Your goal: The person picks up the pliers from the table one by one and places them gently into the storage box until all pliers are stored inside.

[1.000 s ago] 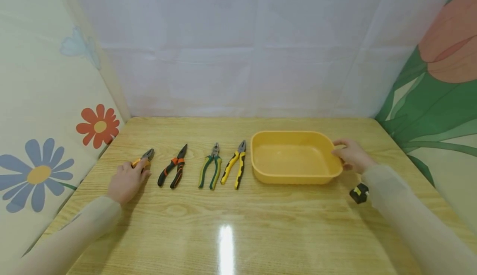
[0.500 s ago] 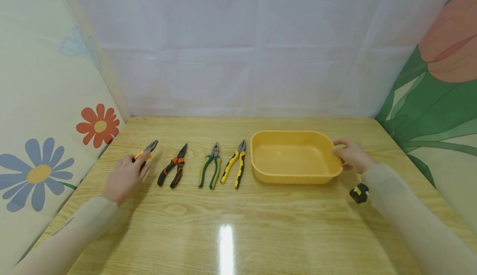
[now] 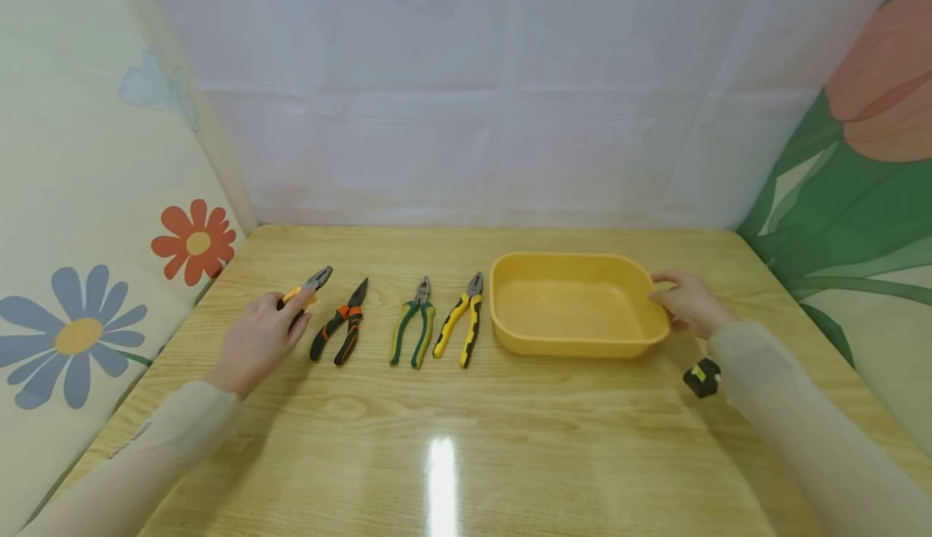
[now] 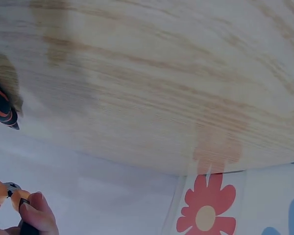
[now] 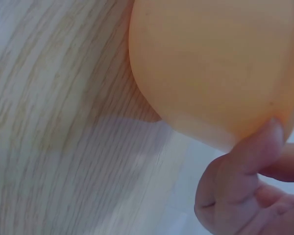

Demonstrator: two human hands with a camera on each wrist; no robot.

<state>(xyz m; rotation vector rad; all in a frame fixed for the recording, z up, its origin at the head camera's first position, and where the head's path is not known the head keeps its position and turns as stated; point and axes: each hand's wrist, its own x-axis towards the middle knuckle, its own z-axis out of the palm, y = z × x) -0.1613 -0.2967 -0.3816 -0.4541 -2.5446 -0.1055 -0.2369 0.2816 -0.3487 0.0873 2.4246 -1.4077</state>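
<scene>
Yellow, smooth, the round-cornered tub (image 3: 575, 348) is pinched by fingers of the right hand (image 3: 688, 304); left of it, fingers of the left hand (image 3: 256, 336) pinch steel-nosed pliers (image 3: 318, 278).

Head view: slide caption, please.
Left hand holds pliers, right hand grips yellow tray, three more pliers lying between them.

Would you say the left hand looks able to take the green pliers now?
Probably not: the left hand grips the orange pliers, and the black-and-orange pliers lie between it and the green pliers.
</scene>
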